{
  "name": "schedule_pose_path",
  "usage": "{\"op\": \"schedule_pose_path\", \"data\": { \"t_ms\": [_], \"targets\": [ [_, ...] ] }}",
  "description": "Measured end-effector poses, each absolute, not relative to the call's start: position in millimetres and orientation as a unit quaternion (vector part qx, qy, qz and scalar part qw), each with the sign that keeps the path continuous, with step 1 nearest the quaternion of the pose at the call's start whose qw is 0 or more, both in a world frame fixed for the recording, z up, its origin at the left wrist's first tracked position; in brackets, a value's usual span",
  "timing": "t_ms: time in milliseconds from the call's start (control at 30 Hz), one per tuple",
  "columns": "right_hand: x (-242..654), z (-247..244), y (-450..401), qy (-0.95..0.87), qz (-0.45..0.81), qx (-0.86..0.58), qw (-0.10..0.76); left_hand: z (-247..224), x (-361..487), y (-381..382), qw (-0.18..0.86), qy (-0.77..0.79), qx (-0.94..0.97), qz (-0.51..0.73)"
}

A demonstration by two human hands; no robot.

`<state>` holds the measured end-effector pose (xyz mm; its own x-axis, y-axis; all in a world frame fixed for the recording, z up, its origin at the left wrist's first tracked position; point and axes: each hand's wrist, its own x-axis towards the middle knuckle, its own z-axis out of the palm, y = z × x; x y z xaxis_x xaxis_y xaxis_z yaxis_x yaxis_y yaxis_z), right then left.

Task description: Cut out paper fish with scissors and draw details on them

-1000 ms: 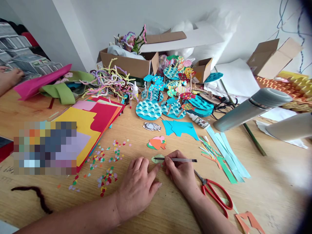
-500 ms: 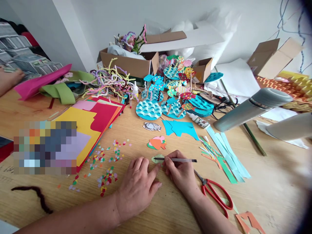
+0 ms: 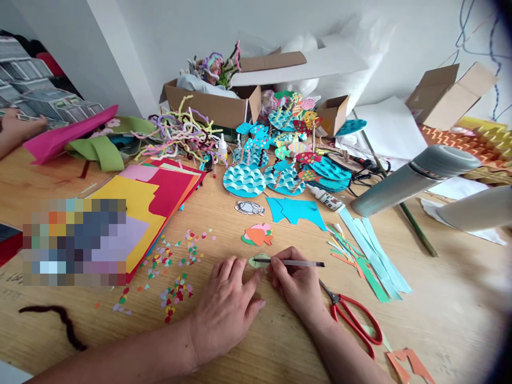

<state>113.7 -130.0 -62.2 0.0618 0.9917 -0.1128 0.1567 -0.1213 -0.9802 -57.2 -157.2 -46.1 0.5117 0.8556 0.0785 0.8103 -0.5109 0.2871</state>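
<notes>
My right hand [image 3: 296, 282] is closed around a slim pen [image 3: 302, 263], which lies nearly level with its tip on a small pale green paper cutout [image 3: 261, 257]. The cutout is partly covered by my fingers, and dark lines show on it. My left hand [image 3: 228, 296] rests flat on the wooden table, fingers stretched, with the index fingertip at the cutout's lower edge. Just beyond lie orange, pink and green paper fish [image 3: 258, 234] in a small pile. Red-handled scissors [image 3: 356, 322] lie beside my right wrist.
Paper confetti [image 3: 176, 290] is scattered left of my hand, by coloured paper sheets [image 3: 168, 186]. Blue wave-patterned discs [image 3: 244, 180] stand behind. Paper strips [image 3: 372, 256] and a grey flask [image 3: 412, 178] are on the right. Another person's hand [image 3: 18, 128] is at far left.
My two hands and the pen have hardly moved. At the far left, the other person's hand has reached further right over the stacked cards.
</notes>
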Motion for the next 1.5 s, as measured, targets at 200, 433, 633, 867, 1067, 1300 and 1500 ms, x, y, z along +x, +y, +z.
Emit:
{"op": "schedule_pose_path", "data": {
  "t_ms": [200, 433, 633, 867, 1067, 1300, 1500],
  "targets": [
    [112.9, -62.5, -130.0, -0.495, 0.472, -0.580, 0.443, -48.2, -57.3, -157.0, 0.109, 0.480, 0.865, 0.102],
    [113.1, -61.8, -129.7, -0.502, 0.464, -0.585, 0.436, -47.1, -56.9, -155.9, 0.106, 0.478, 0.866, 0.096],
    [113.2, -61.3, -129.3, -0.503, 0.465, -0.583, 0.437, -46.1, -56.3, -156.4, 0.110, 0.478, 0.866, 0.095],
    [112.7, -63.7, -129.4, -0.497, 0.471, -0.580, 0.442, -46.0, -56.2, -155.5, 0.109, 0.477, 0.867, 0.093],
    [113.5, -63.9, -129.5, -0.499, 0.469, -0.582, 0.439, -44.8, -56.6, -156.1, 0.114, 0.477, 0.867, 0.090],
    [113.2, -66.0, -129.5, -0.495, 0.472, -0.578, 0.444, -46.7, -56.3, -155.2, 0.108, 0.476, 0.867, 0.094],
    [113.3, -65.3, -129.4, -0.494, 0.473, -0.576, 0.448, -46.7, -56.5, -155.9, 0.106, 0.477, 0.868, 0.093]
  ]
}}
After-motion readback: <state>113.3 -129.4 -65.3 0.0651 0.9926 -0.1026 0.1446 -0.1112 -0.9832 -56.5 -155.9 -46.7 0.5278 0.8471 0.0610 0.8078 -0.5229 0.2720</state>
